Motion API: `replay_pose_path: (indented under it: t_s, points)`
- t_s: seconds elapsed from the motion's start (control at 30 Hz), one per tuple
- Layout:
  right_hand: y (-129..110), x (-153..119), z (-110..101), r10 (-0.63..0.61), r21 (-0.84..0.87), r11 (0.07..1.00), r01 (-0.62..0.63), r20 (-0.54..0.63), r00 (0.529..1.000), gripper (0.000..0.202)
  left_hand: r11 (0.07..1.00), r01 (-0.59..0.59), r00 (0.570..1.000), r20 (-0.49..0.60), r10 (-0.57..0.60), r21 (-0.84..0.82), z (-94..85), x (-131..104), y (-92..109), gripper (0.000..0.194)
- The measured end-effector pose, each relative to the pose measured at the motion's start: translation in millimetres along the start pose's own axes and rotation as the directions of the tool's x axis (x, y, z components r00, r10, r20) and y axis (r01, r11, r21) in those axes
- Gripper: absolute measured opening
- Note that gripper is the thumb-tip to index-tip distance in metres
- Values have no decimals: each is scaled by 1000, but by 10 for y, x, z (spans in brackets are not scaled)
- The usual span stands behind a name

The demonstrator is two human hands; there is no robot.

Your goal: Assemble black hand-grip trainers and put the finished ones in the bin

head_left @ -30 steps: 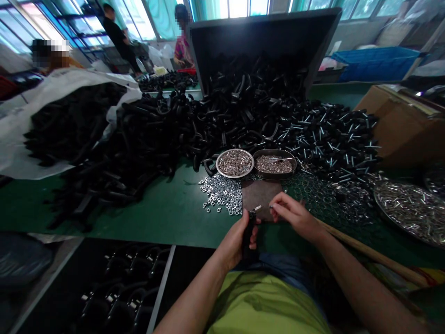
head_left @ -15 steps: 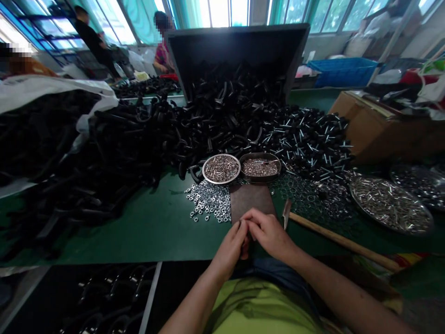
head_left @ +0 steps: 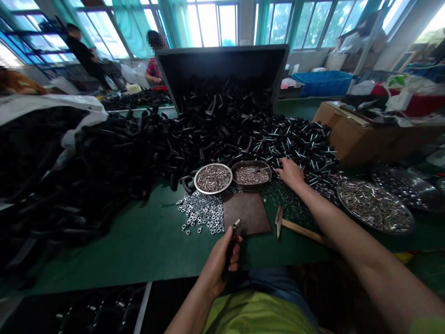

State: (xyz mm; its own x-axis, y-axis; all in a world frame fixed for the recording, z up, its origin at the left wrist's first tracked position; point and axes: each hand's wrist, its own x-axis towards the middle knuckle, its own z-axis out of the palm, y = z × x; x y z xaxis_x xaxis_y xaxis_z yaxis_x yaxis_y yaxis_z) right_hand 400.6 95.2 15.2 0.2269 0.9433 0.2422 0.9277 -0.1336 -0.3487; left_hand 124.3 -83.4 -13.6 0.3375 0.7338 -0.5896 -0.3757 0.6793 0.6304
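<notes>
My left hand point(head_left: 222, 257) is closed around a dark handle-like part point(head_left: 229, 253), whose upper end carries a small coiled or threaded metal piece point(head_left: 237, 223). It is held upright near the table's front edge, and the fingers hide most of it. My right hand point(head_left: 291, 174) is stretched out to the near edge of a pile of black-headed bolts point(head_left: 306, 144). Its thumb and forefinger look apart, with nothing visible between them. A brown square pad point(head_left: 246, 213) lies just beyond my left hand. Loose metal nuts or rings point(head_left: 203, 211) are scattered left of the pad.
A round dish point(head_left: 213, 178) and an oval tin point(head_left: 252, 176) hold small metal pieces. A hammer point(head_left: 299, 229) lies right of the pad, near a large tray of metal pins point(head_left: 375, 206). Black parts point(head_left: 215, 134) spill from a tipped bin point(head_left: 222, 58). A cardboard box point(head_left: 351, 134) stands right.
My hands were together above the pad's near edge. My right hand has moved away, forward and right, to the bolts; my left hand keeps the dark part, now more visible.
</notes>
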Motion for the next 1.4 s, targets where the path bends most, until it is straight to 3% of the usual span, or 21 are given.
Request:
replay_pose_path:
  t_s: [0.1, 0.2, 0.33, 0.4, 0.5, 0.63, 0.7, 0.77, 0.87, 0.93, 0.97, 1.0, 1.07, 1.1, 1.2, 1.23, 1.33, 1.4]
  points:
    - [24, 63, 85, 20, -58, 998, -21, -6, 1000, 31, 989, 30, 1000, 11, -29, -145, 14, 53, 48, 63]
    - [-5, -39, 62, 7, -71, 997, -11, -59, 998, 29, 951, 49, 997, -48, -67, -306, 1, 108, 125, 52]
    - [-184, -469, -122, -232, 128, 959, 255, -167, 958, 23, 870, -42, 999, -26, 34, -491, -43, 168, 206, 28]
    - [-360, -805, -242, -332, 339, 874, 349, -110, 937, 20, 848, -83, 996, -5, 95, -524, -43, 180, 220, 23]
    - [-660, -1289, -382, -520, 561, 709, 427, 6, 854, 17, 836, -118, 991, -9, 134, -536, -2, 168, 218, 20]
    - [-922, -1621, -372, -691, 585, 605, 540, 50, 721, 19, 841, -158, 987, -46, 157, -517, 87, 122, 189, 14]
    - [-976, -1681, -292, -731, 553, 579, 599, 27, 682, 22, 847, -196, 981, -95, 172, -495, 122, 100, 165, 11]
    - [-1011, -1725, -198, -735, 521, 573, 633, -16, 678, 23, 851, -250, 968, -151, 202, -461, 142, 80, 137, 11]
    - [-1076, -1789, -90, -673, 562, 606, 563, -14, 739, 18, 855, -380, 922, -217, 320, -354, 144, 41, 106, 16]
    - [-1128, -1817, -55, -557, 654, 661, 367, 101, 825, 19, 850, -488, 865, -245, 439, -198, 125, 13, 96, 17]
    - [-1150, -1823, -47, -491, 702, 678, 217, 213, 845, 24, 844, -526, 836, -244, 491, -106, 109, 2, 94, 17]
    - [-1167, -1824, -44, -439, 733, 678, 55, 344, 830, 30, 836, -548, 816, -235, 528, -24, 89, -5, 92, 17]
    - [-1184, -1820, -47, -416, 746, 646, -162, 522, 745, 40, 828, -558, 803, -215, 556, 57, 39, -1, 89, 18]
    - [-1184, -1819, -51, -440, 758, 632, -160, 522, 731, 41, 824, -563, 798, -221, 561, 59, 13, 9, 87, 19]
    - [-1174, -1820, -54, -531, 780, 612, 130, 284, 798, 35, 800, -599, 765, -270, 584, 34, -50, 51, 80, 19]
    - [-1172, -1820, -50, -532, 765, 621, 173, 248, 810, 32, 798, -601, 763, -272, 586, 35, -60, 61, 79, 19]
    - [-1186, -1805, -29, -460, 745, 667, 1, 411, 787, 34, 817, -575, 791, -233, 566, 31, -56, 68, 87, 21]
    - [-1201, -1791, -23, -454, 749, 662, -18, 420, 786, 34, 821, -570, 799, -228, 557, 9, -38, 59, 100, 20]
